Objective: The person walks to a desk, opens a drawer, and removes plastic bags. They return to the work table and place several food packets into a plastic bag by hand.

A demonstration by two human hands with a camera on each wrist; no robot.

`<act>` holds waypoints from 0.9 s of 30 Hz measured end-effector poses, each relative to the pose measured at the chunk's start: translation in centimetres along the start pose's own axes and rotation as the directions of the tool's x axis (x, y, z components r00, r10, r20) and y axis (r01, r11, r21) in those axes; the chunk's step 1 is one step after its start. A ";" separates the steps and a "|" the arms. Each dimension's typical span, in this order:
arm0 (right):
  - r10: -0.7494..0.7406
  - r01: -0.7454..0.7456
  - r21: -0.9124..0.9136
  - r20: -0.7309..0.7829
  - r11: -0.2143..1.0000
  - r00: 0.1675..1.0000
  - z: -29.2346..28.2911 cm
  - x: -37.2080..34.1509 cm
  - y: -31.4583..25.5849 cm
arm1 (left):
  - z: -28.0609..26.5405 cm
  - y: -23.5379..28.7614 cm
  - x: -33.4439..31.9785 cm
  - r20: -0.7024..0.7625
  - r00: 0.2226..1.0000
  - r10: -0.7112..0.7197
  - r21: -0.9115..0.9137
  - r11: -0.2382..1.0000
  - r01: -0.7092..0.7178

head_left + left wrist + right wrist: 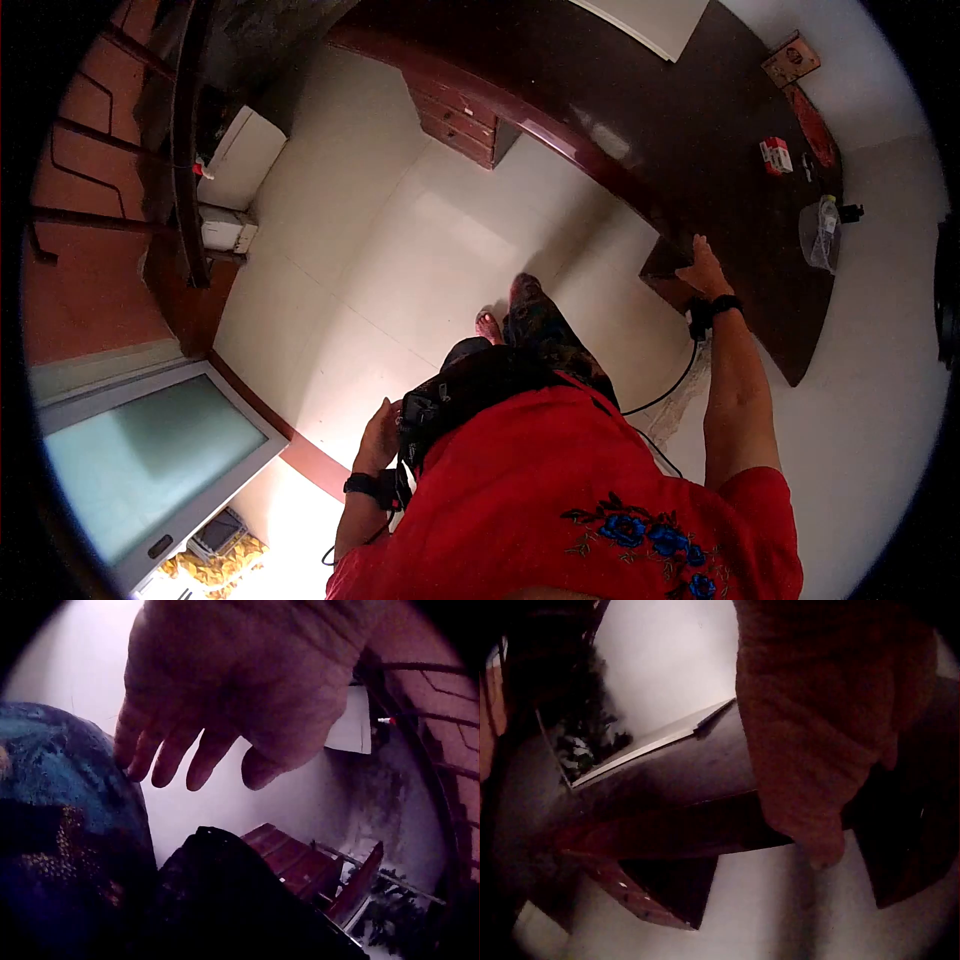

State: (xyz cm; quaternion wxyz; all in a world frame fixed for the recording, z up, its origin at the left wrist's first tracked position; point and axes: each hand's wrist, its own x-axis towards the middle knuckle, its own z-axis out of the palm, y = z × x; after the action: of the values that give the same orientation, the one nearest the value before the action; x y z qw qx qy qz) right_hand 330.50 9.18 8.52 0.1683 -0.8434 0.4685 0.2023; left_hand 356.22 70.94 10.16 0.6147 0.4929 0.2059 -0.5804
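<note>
In the head view my right hand (pixel 707 272) is at the front edge of a dark brown desk (pixel 720 170), fingers extended and holding nothing. The right wrist view shows the same hand (pixel 825 727) from close by, its thumb pointing down over the desk edge. Down at my left side, the left hand (pixel 378 437) hangs beside a black pouch (pixel 428 408) at the waist. Seen in the left wrist view, that hand (pixel 232 682) has its palm bare and its fingers loosely extended near the patterned trousers (pixel 67 765).
On the desk stand a red-and-white box (pixel 775 156) and a clear plastic container (pixel 824 238). A drawer unit (pixel 450 118) sits below it. Metal railings (pixel 188 150) and a frosted-glass door (pixel 150 460) are at left. A cable (pixel 672 388) hangs from the right wrist.
</note>
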 end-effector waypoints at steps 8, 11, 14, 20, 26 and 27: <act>0.047 -0.047 0.001 -0.011 0.999 0.999 -0.4 -0.4 -1.1 | 2.5 1.5 0.5 -0.103 0.994 -0.032 0.026 0.999 0.035; 0.009 -0.008 0.037 -0.029 0.999 1.000 -0.6 -1.2 -0.7 | 3.1 2.2 2.0 -0.050 0.998 -0.036 0.012 0.999 0.036; 0.006 -0.007 -0.012 -0.038 1.000 0.999 -1.0 -1.3 -2.0 | 4.1 4.0 2.3 -0.090 0.994 -0.056 0.086 0.994 0.064; 0.063 -0.062 0.015 -0.020 0.998 0.998 -1.3 -0.8 -2.1 | 6.6 7.7 3.6 -0.057 0.997 -0.061 0.109 0.992 0.066; 0.087 -0.085 -0.062 0.041 0.994 0.995 -1.0 -0.1 -2.0 | 8.4 11.2 5.3 -0.038 0.996 -0.085 0.182 0.979 0.090; 0.053 -0.043 -0.121 0.085 0.992 0.995 -2.3 -0.7 -2.9 | 7.9 11.5 6.1 -0.027 0.995 -0.093 0.189 0.977 0.097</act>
State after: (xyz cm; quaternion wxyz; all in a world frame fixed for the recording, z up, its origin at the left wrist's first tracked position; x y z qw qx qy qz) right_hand 333.11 10.10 11.10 0.1335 -0.8306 0.4678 0.2710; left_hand 365.69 59.36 12.75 0.5346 0.5441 0.1785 -0.6215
